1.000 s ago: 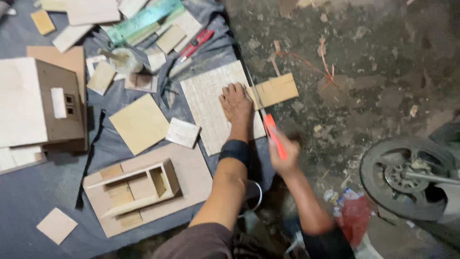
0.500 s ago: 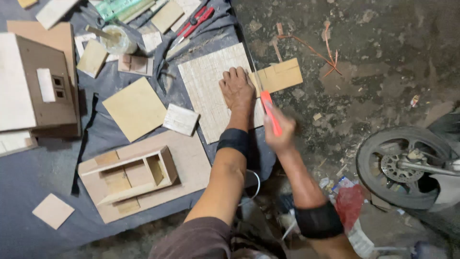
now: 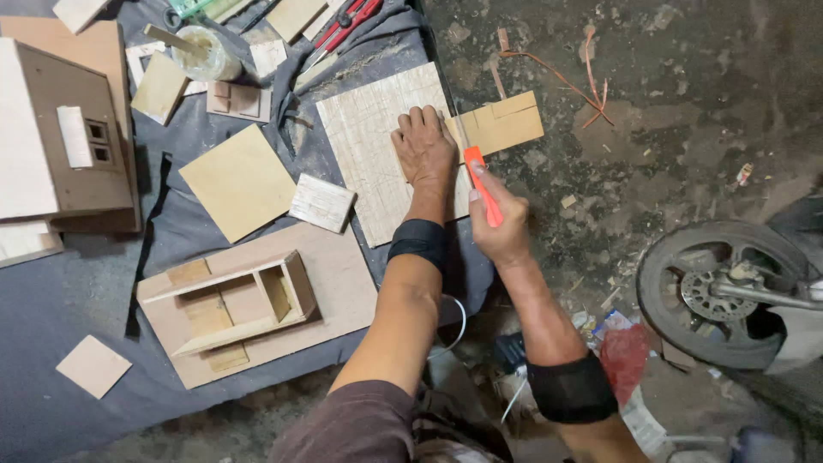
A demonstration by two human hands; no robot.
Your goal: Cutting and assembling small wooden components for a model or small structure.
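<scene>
Here, your left hand [image 3: 424,147] lay flat, fingers spread, pressing down the pale scored board [image 3: 369,146] on the dark cloth [image 3: 103,291] spread over the floor. Your right hand [image 3: 501,225] was closed around the orange-handled cutter [image 3: 482,184], its tip set at the board's right edge, just beside a thin metal straightedge [image 3: 454,120] running along that edge. A tan offcut [image 3: 506,124] lay just past the straightedge on the bare concrete floor [image 3: 669,111], touching or nearly touching the board; I could not tell whether it had been fully separated.

As for progress, you seemed well into the work: a small open wooden box frame [image 3: 249,300] sat assembled on its baseboard [image 3: 334,291], a brown model house [image 3: 73,146] stood at the left, and a yellow square panel [image 3: 240,182] and a small pale block [image 3: 321,202] lay cut nearby. The cut along the board's right edge looked to be in hand, and the loose panels had yet to be joined.
</scene>
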